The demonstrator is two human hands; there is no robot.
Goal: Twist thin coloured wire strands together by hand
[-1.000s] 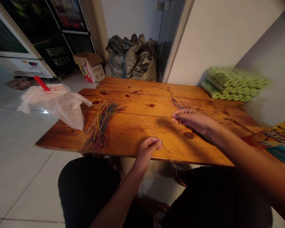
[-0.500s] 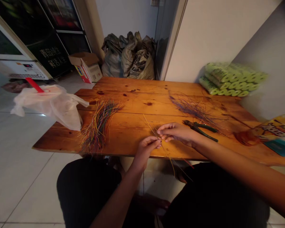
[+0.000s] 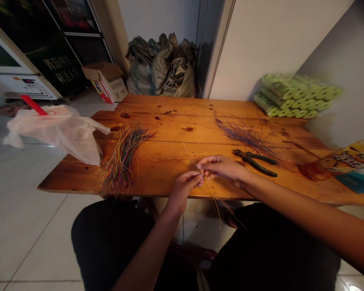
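At the centre of the frame, slightly low, the left hand (image 3: 185, 186) has its thumb and forefinger pressed together on a few thin wires (image 3: 189, 153). The right hand (image 3: 221, 167) is just beside it, and its thumb and first finger also look clamped on the same wires; its other fingers are curled. Exactly how the strands cross between the fingertips is too small to tell.

The wires run slantwise: short ends point to the upper left over the table (image 3: 170, 137), while longer tails hang past its front edge, in the lower middle, and spread apart.

For such fine strands, I think the left pinch should be firm and stay close to the crossing point, so the strands do not slip. The right fingertips should work near to it, with small and even turns; a strong pull could bend a strand or draw one out. It is also better to keep the tails separated, because they could catch each other.

At centre left lies a bundle of coloured wires (image 3: 124, 157). At centre right, the pliers (image 3: 249, 158) lie near the right forearm, beside loose purplish strands (image 3: 242, 131).
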